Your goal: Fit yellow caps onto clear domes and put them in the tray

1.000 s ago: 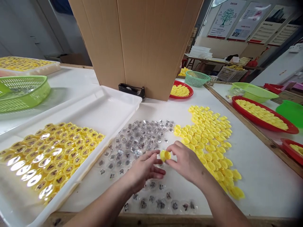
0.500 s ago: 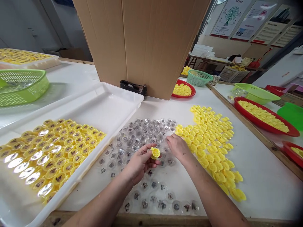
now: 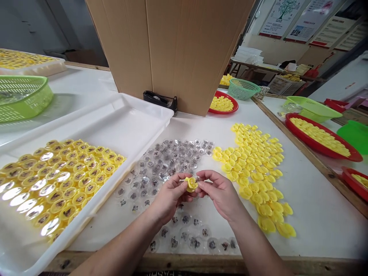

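In front of me, my left hand [image 3: 171, 197] and my right hand [image 3: 220, 191] meet over a small yellow plastic cap [image 3: 191, 184]. Left fingers hold it from one side while right fingertips pinch it from the other. A clear piece with a dark print seems to sit against the cap, partly hidden by my fingers. Under and around my hands lie several clear round capsules [image 3: 161, 165] with dark prints inside. To the right of my right hand spreads a loose patch of yellow cap pieces [image 3: 253, 165].
A white plastic tray [image 3: 115, 119] on the left holds rows of yellow caps with prints. A cardboard partition [image 3: 172, 50] and a black tape dispenser [image 3: 159, 99] stand behind. Red plates of yellow pieces [image 3: 322, 138] and green baskets [image 3: 23, 97] sit around the white table.
My right hand has come back from the clear capsules to the yellow cap. Both hands now pinch it together, while half a second ago only my left hand held it.
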A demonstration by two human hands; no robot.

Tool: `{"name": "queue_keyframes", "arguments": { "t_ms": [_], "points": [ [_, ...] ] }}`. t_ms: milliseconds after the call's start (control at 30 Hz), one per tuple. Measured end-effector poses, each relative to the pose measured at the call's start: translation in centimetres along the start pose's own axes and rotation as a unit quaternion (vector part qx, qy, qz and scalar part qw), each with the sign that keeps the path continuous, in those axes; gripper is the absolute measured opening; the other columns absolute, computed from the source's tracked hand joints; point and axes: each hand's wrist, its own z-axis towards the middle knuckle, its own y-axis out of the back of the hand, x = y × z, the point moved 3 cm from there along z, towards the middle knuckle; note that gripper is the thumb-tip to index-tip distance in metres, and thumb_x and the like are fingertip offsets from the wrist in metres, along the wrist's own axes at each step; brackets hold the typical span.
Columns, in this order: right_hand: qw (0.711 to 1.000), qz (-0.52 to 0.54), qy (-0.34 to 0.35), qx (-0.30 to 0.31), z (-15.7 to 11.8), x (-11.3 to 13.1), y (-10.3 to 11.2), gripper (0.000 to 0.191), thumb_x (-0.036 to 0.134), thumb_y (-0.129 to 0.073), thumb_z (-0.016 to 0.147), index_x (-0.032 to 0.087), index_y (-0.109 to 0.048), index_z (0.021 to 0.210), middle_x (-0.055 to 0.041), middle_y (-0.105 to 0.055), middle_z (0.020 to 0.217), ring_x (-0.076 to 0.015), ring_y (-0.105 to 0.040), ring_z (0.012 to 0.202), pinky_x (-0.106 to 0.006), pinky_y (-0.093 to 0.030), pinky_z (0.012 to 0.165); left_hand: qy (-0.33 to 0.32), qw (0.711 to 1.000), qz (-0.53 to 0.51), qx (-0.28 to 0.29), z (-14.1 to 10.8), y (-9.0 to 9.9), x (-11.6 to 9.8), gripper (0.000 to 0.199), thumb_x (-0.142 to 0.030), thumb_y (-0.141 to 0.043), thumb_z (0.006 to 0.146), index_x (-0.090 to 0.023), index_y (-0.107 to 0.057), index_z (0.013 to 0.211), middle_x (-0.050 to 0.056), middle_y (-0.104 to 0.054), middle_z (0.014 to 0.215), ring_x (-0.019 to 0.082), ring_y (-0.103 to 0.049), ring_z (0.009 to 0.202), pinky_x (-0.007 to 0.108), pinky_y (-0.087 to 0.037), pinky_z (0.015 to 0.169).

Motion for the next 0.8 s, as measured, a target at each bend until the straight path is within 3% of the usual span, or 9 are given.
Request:
{"name": "queue_keyframes", "arguments": {
  "t_ms": [167, 300, 467, 600, 800],
  "points": [
    [0.999, -0.031, 0.026, -0.002, -0.3, -0.2, -0.1, 0.014, 0.027, -0.065, 0.082, 0.021, -0.067, 0.095, -0.0016, -0.061, 0.088, -0.0108, -0.059, 0.064, -0.023, -0.051, 0.058, -0.016, 1.000, 0.010, 0.015, -0.2, -0.2, -0.1, 0.039, -0.034, -0.070, 0.079, -0.012, -0.053, 0.105, 0.010, -0.064, 0.084, 0.016, -0.062, 0.074, 0.019, -0.046, 0.059],
    [0.991, -0.096, 0.083, 0.037, -0.8, 0.9, -0.2, 0.020, 0.022, -0.059, 0.085, 0.024, -0.067, 0.104, -0.0034, -0.057, 0.101, -0.0137, -0.062, 0.074, -0.028, -0.056, 0.067, -0.011, 1.000, -0.003, 0.020, -0.3, -0.3, 0.0, 0.042, -0.034, -0.074, 0.076, -0.011, -0.052, 0.104, 0.009, -0.064, 0.081, 0.015, -0.062, 0.070, 0.019, -0.047, 0.058],
    [0.984, -0.145, 0.073, 0.077, -0.9, 2.0, -0.1, 0.017, 0.017, -0.064, 0.081, 0.024, -0.064, 0.097, 0.0001, -0.059, 0.093, -0.0145, -0.066, 0.071, -0.028, -0.057, 0.066, -0.005, 1.000, 0.000, 0.022, -0.2, -0.2, 0.2, 0.046, -0.033, -0.079, 0.070, -0.012, -0.052, 0.101, 0.007, -0.063, 0.080, 0.013, -0.061, 0.066, 0.019, -0.048, 0.058],
    [0.945, -0.288, 0.134, 0.074, -1.2, 3.3, 0.1, 0.018, 0.013, -0.064, 0.080, 0.023, -0.063, 0.095, 0.0001, -0.060, 0.089, -0.0151, -0.063, 0.075, -0.028, -0.054, 0.065, -0.011, 0.999, 0.006, 0.040, -0.2, -0.3, 0.2, 0.044, -0.033, -0.078, 0.071, -0.012, -0.053, 0.099, 0.007, -0.063, 0.082, 0.012, -0.060, 0.065, 0.019, -0.048, 0.058],
    [0.879, -0.386, 0.265, 0.090, -1.9, 4.6, -0.4, 0.032, 0.000, -0.057, 0.081, 0.019, -0.059, 0.107, -0.0036, -0.063, 0.104, -0.0157, -0.059, 0.097, -0.028, -0.050, 0.083, -0.014, 0.999, 0.001, 0.052, -0.5, -0.4, 0.1, 0.040, -0.031, -0.076, 0.074, -0.013, -0.052, 0.100, 0.006, -0.063, 0.082, 0.013, -0.062, 0.067, 0.021, -0.050, 0.063]
  ]
}}
